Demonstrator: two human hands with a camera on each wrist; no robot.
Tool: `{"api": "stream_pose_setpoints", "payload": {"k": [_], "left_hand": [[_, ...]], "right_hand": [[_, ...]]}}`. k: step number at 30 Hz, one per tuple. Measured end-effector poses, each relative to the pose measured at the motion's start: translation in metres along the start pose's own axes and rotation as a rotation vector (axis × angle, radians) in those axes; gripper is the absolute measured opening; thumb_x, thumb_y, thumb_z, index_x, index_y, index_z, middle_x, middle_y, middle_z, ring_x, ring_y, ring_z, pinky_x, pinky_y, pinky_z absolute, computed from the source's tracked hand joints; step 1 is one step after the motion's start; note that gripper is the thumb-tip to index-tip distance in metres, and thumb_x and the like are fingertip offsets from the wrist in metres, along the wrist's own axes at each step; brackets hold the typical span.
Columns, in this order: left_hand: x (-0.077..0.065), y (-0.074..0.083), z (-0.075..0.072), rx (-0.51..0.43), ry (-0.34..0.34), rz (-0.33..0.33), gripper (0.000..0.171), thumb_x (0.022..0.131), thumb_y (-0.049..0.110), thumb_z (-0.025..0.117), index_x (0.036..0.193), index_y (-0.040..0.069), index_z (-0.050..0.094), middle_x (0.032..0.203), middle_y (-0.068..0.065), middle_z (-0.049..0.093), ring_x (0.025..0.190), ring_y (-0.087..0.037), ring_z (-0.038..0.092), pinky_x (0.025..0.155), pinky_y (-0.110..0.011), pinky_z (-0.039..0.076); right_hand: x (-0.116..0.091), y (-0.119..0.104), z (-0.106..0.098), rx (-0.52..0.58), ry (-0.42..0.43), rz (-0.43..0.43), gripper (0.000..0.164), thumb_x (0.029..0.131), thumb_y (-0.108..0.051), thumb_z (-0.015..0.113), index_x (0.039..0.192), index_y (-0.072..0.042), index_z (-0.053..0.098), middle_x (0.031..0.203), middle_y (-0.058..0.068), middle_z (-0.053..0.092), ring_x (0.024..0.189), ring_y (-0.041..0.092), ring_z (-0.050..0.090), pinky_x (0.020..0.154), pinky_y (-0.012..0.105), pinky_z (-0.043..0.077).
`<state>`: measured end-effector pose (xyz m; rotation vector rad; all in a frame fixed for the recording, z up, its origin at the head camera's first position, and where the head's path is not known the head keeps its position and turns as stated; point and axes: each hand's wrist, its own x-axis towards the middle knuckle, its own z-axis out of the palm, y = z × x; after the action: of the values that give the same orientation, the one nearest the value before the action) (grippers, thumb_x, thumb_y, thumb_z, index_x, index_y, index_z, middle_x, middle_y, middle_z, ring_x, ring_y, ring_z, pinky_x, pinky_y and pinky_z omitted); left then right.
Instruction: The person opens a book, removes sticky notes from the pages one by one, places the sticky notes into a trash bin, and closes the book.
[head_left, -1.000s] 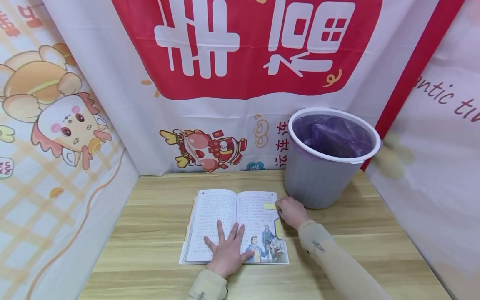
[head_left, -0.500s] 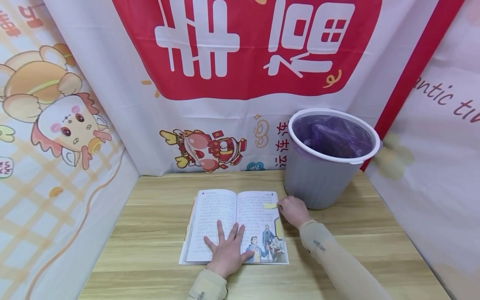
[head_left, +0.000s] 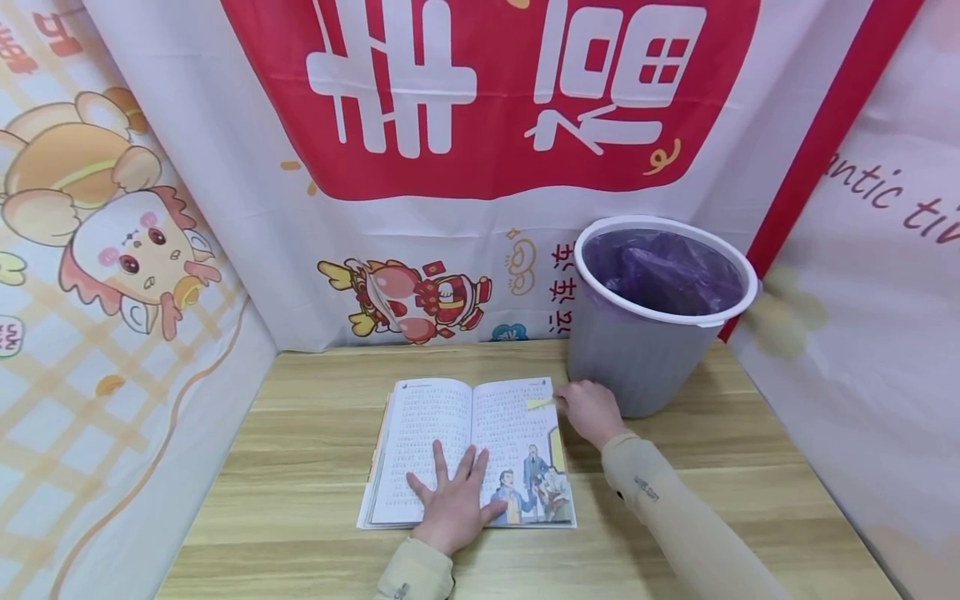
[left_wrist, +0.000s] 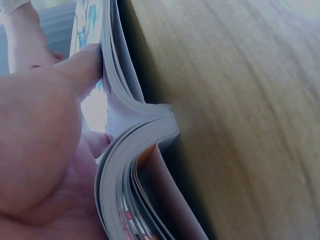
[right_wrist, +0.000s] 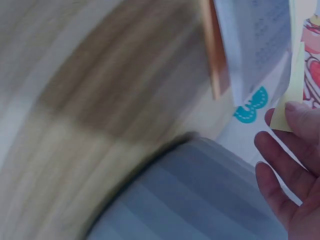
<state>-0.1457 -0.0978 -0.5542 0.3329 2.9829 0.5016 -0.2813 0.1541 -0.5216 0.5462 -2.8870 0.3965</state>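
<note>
An open book (head_left: 426, 421) with printed text lies on the wooden table, with a colour illustration of figures at the lower right page. My left hand (head_left: 452, 508) rests spread across the lower middle of the book, thumb on the right page. In the left wrist view, that thumb lies over the curved page edges (left_wrist: 116, 75). At the upper right page, my right hand (head_left: 592, 411) pinches the end of a yellow sticky note (right_wrist: 292, 97) between thumb and index finger. The note's other end overlaps the page's text, and its strip slants upward toward the fingers.
A grey trash bin (head_left: 633, 358) with a white rim and purple liner stands at the back right, just behind my right hand. Printed cloth (head_left: 450, 225) hangs behind the table (head_left: 300, 467) and along both sides.
My right hand has shifted slightly right and up, pulling the sticky note, which now slants more. The right page's outer edge has risen a little. My left hand stays in place.
</note>
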Motion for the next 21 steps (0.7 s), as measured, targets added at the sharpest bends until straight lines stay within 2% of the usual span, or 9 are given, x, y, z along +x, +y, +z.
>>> {"api": "stream_pose_setpoints", "payload": {"k": [7, 13, 17, 21], "left_hand": [[0.001, 0.001, 0.001, -0.002, 0.007, 0.002, 0.082, 0.088, 0.064, 0.059, 0.154, 0.018, 0.039, 0.159, -0.008, 0.032, 0.144, -0.054, -0.007, 0.088, -0.090, -0.004], [0.001, 0.000, 0.002, 0.004, 0.004, 0.002, 0.083, 0.087, 0.064, 0.060, 0.154, 0.018, 0.039, 0.159, -0.008, 0.032, 0.144, -0.054, -0.007, 0.088, -0.090, -0.004], [0.000, -0.001, 0.002, 0.010, 0.006, -0.004, 0.084, 0.087, 0.064, 0.061, 0.153, 0.018, 0.039, 0.159, -0.008, 0.032, 0.144, -0.054, -0.007, 0.088, -0.089, -0.004], [0.000, -0.002, 0.002, 0.017, 0.012, 0.000, 0.084, 0.086, 0.065, 0.060, 0.153, 0.018, 0.039, 0.159, -0.009, 0.032, 0.144, -0.054, -0.007, 0.088, -0.089, -0.004]], "right_hand": [[0.003, -0.009, -0.011, 0.003, -0.010, 0.060, 0.013, 0.093, -0.010, 0.070, 0.102, -0.012, 0.079, 0.091, 0.005, 0.075, 0.065, 0.015, 0.059, 0.067, 0.039, 0.055], [0.005, -0.017, -0.022, 0.030, 0.012, 0.128, 0.015, 0.094, -0.010, 0.067, 0.105, -0.010, 0.078, 0.093, 0.006, 0.074, 0.074, 0.022, 0.067, 0.067, 0.042, 0.056], [0.001, -0.027, -0.042, 0.141, 0.133, 0.103, 0.013, 0.092, -0.007, 0.069, 0.103, -0.007, 0.077, 0.095, 0.008, 0.073, 0.083, 0.025, 0.069, 0.073, 0.043, 0.058], [-0.012, -0.044, -0.078, 0.242, 0.350, -0.074, 0.012, 0.087, -0.005, 0.075, 0.099, -0.006, 0.077, 0.094, 0.007, 0.073, 0.083, 0.023, 0.069, 0.074, 0.039, 0.058]]}}
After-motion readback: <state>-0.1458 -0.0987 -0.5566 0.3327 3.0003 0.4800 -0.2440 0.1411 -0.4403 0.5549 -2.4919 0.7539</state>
